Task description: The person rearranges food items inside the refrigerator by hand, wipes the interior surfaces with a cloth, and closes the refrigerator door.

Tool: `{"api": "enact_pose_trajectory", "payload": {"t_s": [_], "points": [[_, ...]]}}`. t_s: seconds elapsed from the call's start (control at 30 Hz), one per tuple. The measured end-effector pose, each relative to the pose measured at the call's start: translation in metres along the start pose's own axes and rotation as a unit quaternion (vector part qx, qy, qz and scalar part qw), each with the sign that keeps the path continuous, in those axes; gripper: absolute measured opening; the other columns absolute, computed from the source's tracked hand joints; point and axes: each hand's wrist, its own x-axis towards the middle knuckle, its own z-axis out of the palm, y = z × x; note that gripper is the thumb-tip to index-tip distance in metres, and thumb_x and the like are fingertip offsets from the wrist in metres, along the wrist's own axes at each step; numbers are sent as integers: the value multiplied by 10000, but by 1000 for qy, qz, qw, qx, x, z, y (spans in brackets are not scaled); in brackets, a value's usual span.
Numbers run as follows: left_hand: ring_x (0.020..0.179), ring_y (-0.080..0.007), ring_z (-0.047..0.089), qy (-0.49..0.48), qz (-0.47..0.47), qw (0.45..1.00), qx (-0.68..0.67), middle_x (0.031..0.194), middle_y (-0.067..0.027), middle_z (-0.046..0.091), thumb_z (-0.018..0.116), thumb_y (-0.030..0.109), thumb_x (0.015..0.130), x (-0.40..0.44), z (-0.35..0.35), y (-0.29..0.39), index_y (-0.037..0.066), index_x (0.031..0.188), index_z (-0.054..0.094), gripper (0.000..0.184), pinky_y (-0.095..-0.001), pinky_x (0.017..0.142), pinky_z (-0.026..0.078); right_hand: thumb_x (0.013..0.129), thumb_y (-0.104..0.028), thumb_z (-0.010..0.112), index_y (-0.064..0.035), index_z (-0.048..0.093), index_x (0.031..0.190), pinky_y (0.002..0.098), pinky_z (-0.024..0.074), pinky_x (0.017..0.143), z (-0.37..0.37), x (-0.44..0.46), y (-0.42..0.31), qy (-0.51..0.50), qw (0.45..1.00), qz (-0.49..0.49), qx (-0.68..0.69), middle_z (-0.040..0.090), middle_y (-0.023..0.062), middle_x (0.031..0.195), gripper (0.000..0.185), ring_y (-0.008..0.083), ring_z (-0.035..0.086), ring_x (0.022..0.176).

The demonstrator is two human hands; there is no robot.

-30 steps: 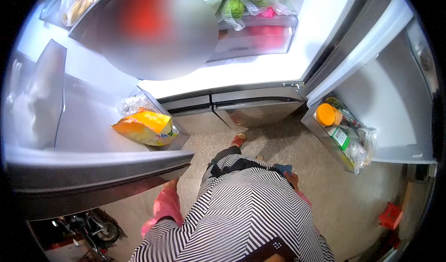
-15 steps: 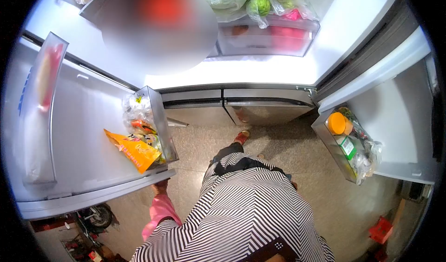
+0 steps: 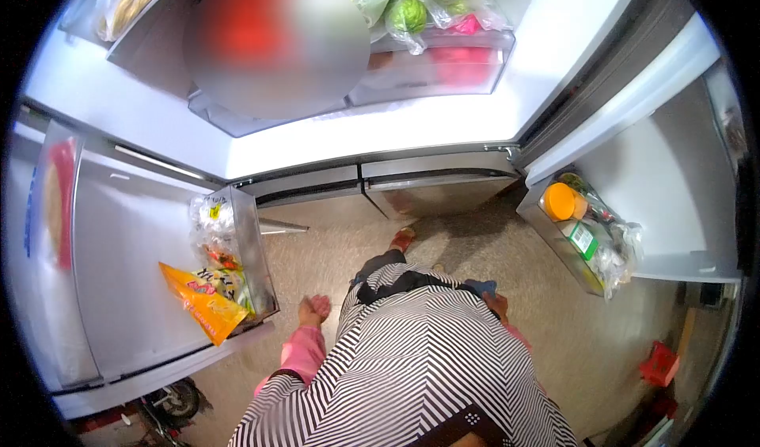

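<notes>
Beside the open left refrigerator door (image 3: 131,249), the left hand (image 3: 315,311) hangs empty, fingers loose. Near the striped garment (image 3: 443,352), which partly hides it, the right hand (image 3: 496,304) meets a blue item (image 3: 480,287) too small to identify; its grip I cannot tell. Blurring masks part of the refrigerator interior (image 3: 443,114).

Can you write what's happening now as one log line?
left hand: open, empty, near open left fridge door | right hand: by blue item, grip unclear | right fridge door: open
</notes>
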Motion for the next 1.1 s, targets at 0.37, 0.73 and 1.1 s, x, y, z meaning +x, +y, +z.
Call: {"api": "enact_pose_trajectory", "payload": {"t_s": [0.37,0.73,1.1], "points": [[939,-322,632,-530,73,843,59,1006,-207,630,450,295,974,-143,370,94,-34,1110,513,361,-432,825,524,816,-416,630,-57,638,1113,471,444,701,-15,10,93,48,898,-168,-405,656,217,844,465,348,604,722],[1157,-397,511,-581,20,814,5,1214,-272,523,484,165,939,-217,518,121,-50,1109,499,275,-505,965,426,835,-345,622,-62,628,944,414,406,603,21,-67,39,87,983,-56,-152,599,142,734,304,271,521,614],[1172,-372,512,-646,66,760,12,1136,-215,597,539,93,883,-236,530,146,-32,1033,582,200,-485,979,410,848,-280,623,-48,601,775,355,368,507,60,-90,9,114,984,-102,-96,536,73,634,244,197,438,512]]}}
